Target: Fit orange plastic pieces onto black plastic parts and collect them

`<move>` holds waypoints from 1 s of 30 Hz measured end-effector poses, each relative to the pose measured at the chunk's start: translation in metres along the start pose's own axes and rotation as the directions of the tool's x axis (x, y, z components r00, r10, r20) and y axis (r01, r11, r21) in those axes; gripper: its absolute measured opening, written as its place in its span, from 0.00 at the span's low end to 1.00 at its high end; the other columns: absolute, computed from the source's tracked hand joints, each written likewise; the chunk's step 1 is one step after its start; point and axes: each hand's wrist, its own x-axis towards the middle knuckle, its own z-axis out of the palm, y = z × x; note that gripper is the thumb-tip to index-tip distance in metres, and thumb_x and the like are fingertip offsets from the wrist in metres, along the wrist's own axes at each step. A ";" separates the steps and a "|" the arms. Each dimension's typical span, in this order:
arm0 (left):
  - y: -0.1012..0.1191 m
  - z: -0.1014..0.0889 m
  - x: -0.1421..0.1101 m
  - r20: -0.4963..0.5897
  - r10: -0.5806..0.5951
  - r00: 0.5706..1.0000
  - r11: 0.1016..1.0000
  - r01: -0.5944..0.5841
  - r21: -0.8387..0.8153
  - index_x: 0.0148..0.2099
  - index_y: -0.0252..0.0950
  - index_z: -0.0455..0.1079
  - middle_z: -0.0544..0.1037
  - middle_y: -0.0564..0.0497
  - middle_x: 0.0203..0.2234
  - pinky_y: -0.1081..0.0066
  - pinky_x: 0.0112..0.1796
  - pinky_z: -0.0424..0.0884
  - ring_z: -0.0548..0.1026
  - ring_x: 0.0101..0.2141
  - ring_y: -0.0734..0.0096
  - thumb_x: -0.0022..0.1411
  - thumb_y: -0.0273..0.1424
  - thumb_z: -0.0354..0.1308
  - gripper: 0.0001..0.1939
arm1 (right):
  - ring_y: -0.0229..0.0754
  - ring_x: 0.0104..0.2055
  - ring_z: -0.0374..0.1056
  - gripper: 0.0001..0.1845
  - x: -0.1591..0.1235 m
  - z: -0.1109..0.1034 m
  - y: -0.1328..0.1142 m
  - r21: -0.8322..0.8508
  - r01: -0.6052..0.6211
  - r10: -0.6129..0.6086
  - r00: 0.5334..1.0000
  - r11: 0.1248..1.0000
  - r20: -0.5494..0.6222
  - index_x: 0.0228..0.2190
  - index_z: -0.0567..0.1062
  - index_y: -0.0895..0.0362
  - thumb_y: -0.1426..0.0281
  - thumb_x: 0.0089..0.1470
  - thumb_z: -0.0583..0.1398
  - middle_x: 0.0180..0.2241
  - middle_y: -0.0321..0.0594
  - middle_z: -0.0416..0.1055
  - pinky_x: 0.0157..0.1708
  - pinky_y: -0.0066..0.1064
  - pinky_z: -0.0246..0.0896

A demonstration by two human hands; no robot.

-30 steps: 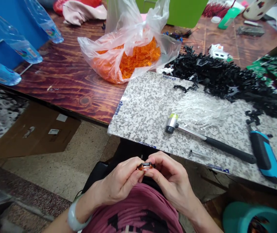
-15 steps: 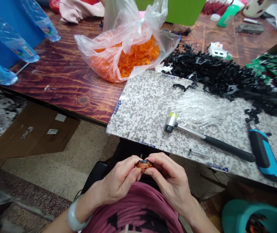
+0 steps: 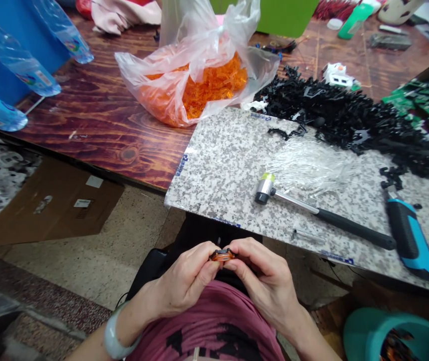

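Note:
Between my two hands, in front of my lap, is a small orange and black plastic part. My left hand pinches its left end with thumb and fingers, and a pale bangle circles that wrist. On the other end, my right hand grips it the same way. My fingertips hide both ends of the part. Beyond my hands, a rubber-headed mallet lies on the speckled board, and a blue and black handled tool rests to its right.
Thin clear strands and a heap of black plastic parts lie on the board. A clear bag of orange parts stands on the wooden table. A teal bucket sits low right; a cardboard box low left.
Both hands keep their grip on the small part, which has tilted very slightly. Nothing else has visibly moved.

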 end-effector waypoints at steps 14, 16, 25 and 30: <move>0.002 -0.003 0.000 -0.011 0.066 0.998 0.998 -0.066 0.000 0.36 0.36 0.60 0.61 0.54 0.24 0.74 0.26 0.59 0.61 0.25 0.73 0.70 0.29 0.38 0.12 | 0.35 0.33 0.66 0.04 -0.003 0.001 -0.003 0.038 -0.049 0.048 0.998 0.998 0.028 0.34 0.73 0.57 0.76 0.56 0.59 0.31 0.37 0.71 0.34 0.24 0.61; 0.003 -0.003 0.001 -0.012 0.088 0.996 0.996 -0.088 0.003 0.36 0.35 0.60 0.61 0.54 0.24 0.74 0.26 0.59 0.60 0.25 0.73 0.71 0.29 0.38 0.12 | 0.34 0.32 0.66 0.04 -0.004 0.001 -0.003 0.029 -0.044 0.044 0.999 0.999 0.022 0.34 0.73 0.58 0.77 0.56 0.59 0.31 0.37 0.71 0.33 0.24 0.61; 0.002 0.000 0.003 -0.027 0.099 0.995 0.995 -0.098 0.029 0.34 0.36 0.59 0.62 0.54 0.23 0.73 0.26 0.60 0.61 0.24 0.72 0.71 0.30 0.37 0.14 | 0.36 0.33 0.67 0.03 -0.005 0.000 -0.002 0.039 -0.032 0.033 0.999 0.999 -0.003 0.33 0.74 0.58 0.77 0.55 0.60 0.31 0.38 0.71 0.34 0.26 0.61; -0.001 -0.004 0.003 -0.024 0.075 0.997 0.996 -0.074 0.047 0.37 0.35 0.61 0.66 0.52 0.26 0.73 0.29 0.63 0.64 0.27 0.71 0.71 0.32 0.38 0.14 | 0.37 0.34 0.67 0.06 -0.003 -0.001 0.003 0.096 -0.049 0.049 0.999 0.994 0.000 0.35 0.75 0.54 0.76 0.55 0.61 0.32 0.37 0.72 0.35 0.27 0.61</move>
